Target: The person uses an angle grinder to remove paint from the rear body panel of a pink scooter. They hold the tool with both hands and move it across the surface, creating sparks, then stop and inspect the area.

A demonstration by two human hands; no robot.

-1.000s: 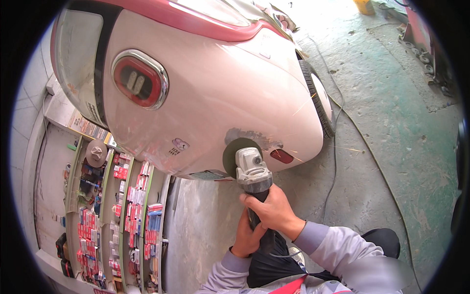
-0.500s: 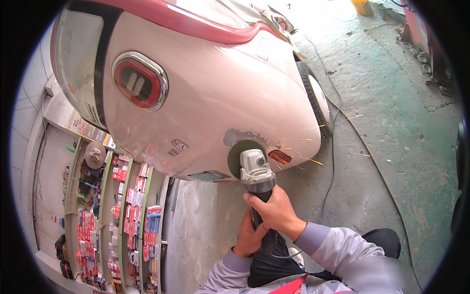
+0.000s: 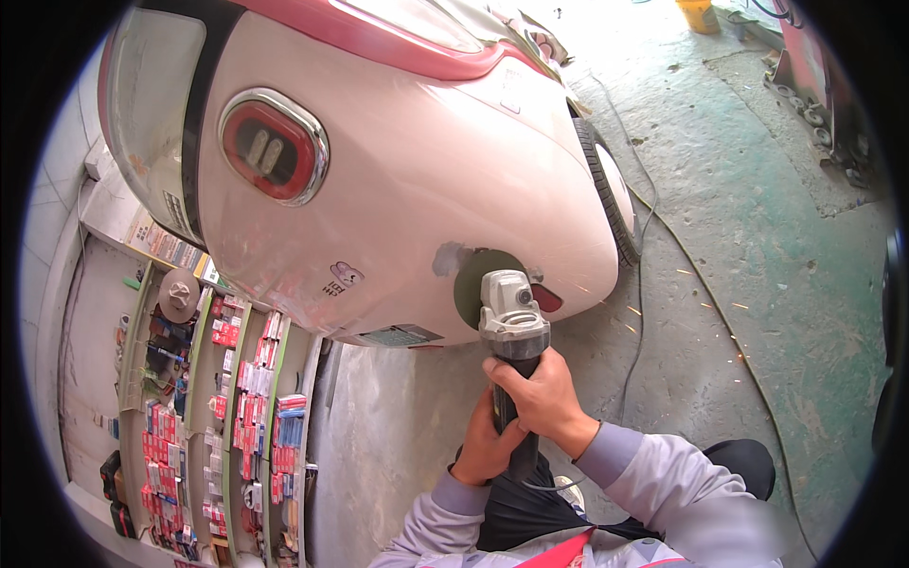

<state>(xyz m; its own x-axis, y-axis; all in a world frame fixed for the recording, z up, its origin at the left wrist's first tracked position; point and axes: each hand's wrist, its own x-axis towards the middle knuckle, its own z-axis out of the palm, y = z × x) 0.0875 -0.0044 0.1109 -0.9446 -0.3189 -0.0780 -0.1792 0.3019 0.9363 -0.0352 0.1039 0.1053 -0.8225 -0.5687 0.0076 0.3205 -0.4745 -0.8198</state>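
A concrete floor (image 3: 805,293), patchy grey and green, runs beneath the scene, and the rounded tail of a pinkish-white car (image 3: 426,161) takes up the upper middle. To the left stand shelves (image 3: 133,379) packed with small boxes. The car's rear wheel (image 3: 606,185) shows at the right end of the bodywork. The grinder (image 3: 511,308) is at the lower part of the rear bumper, head up against it, handle pointing back at the person. A tail lamp (image 3: 275,150) with a chrome rim sits up and to the left, well apart from the tool.

Both hands are closed around the grinder: the right hand (image 3: 554,393) wraps the body just behind the head, thumb laid across the top, and the left hand (image 3: 488,440) grips the handle below it. That two-handed hold seems right; a firm grip should help resist a kick, and light, even strokes would likely heat the panel less than leaning in. The dark green disc (image 3: 471,284) covers part of a grey bare patch (image 3: 450,257); whether its whole face meets the surface cannot be told. It would be wise to keep it moving and tilted slightly, so the edge does not gouge. The red reflector (image 3: 546,298) is just beside the grinder's head, so that side calls for most care. Sparks (image 3: 686,272) scatter off to the right, near a floor cable (image 3: 743,346) best kept out of their path
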